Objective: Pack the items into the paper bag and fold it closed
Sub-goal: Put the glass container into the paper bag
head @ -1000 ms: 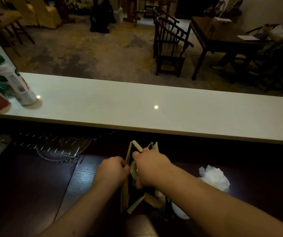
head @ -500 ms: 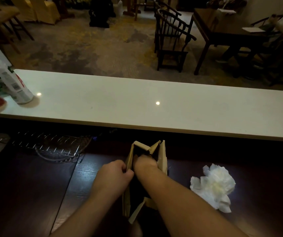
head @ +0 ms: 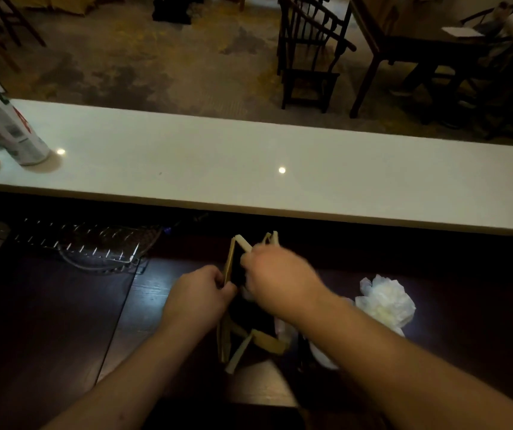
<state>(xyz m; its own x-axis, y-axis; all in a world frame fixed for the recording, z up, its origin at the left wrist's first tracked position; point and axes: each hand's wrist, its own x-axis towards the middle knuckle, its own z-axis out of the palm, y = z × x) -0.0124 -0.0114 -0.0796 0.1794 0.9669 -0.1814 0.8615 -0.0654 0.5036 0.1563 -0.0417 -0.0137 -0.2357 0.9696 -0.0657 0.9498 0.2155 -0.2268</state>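
Note:
A brown paper bag [head: 229, 265] stands open on the dark wooden counter [head: 62, 321], its near flaps [head: 267, 342] folded loosely outward. My left hand [head: 197, 297] pinches the bag's left rim. My right hand [head: 280, 280] is blurred with motion over the bag's mouth, fingers curled near the far flap. I cannot tell whether it holds anything. The bag's inside is dark and its contents are hidden. A crumpled white plastic wrap [head: 385, 302] lies on the counter to the right of the bag.
A long white ledge [head: 280, 144] runs across behind the bag, with a white spray can [head: 16, 131] and other bottles at its left end. A wire rack [head: 87, 243] sits at the left under the ledge. Chairs and dark tables stand on the floor beyond.
My right hand, which held a round glass item over the bag, went down into the bag and has come back up. My left hand kept its grip on the rim.

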